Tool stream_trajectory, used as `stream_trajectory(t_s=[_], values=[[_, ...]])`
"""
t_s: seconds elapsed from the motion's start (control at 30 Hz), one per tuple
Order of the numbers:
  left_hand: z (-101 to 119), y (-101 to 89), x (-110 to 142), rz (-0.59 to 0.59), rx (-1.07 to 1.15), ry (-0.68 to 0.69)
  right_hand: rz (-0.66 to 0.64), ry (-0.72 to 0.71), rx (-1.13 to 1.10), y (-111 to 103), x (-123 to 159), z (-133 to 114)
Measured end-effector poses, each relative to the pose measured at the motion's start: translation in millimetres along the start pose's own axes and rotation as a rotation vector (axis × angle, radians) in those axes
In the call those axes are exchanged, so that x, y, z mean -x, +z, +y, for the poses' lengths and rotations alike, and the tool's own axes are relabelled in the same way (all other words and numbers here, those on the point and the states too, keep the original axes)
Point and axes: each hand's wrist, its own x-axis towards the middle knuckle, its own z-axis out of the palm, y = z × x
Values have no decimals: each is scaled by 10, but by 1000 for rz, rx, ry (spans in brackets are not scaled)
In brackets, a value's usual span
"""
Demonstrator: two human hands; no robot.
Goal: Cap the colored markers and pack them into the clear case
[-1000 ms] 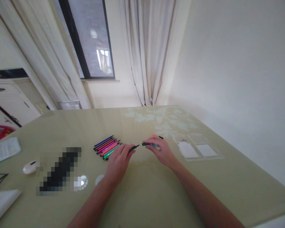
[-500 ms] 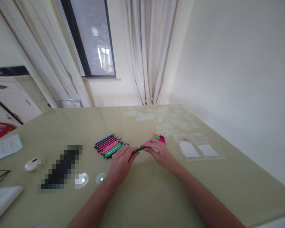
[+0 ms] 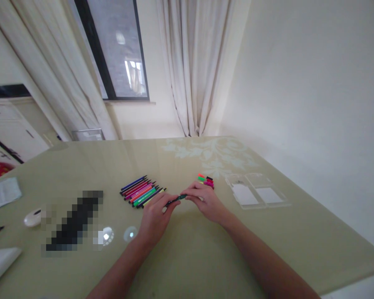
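Observation:
A slim dark green marker is held between my two hands above the table. My left hand pinches its barrel between thumb and fingers. At the marker's other end, my right hand grips with thumb and fingertips, covering the tip. Whether the cap is on or partly off cannot be made out. Just beyond my left hand lies a slanted row of uncapped coloured markers, partly covered by that hand. A small group of coloured caps lies behind my right hand.
A clear plastic case lies opened flat on the glossy green table at right. To the left are a white mouse, a pixelated dark shape, a paper packet and a white object. Wall borders the right edge.
The view has shifted slightly, moving the scene a little left. Both hands still hold the marker, which shows a bit more of its length below the left fingers.

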Motion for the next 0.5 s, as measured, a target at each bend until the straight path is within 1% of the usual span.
stream_trajectory(t_s=[0.17,0.27,0.4,0.47,0.5], values=[[35,18,15,15,23,-16,18,-56,-2,35,7,20],[48,29,23,2,24,-38,0,-58,-5,35,3,37],[36,51,22,-80,-16,-88,-57,4,48,27,-9,60],[35,66,20,-149,-23,-88,-91,28,75,23,-14,91],[41,74,21,-190,-22,-76,-84,40,80,20,-16,116]])
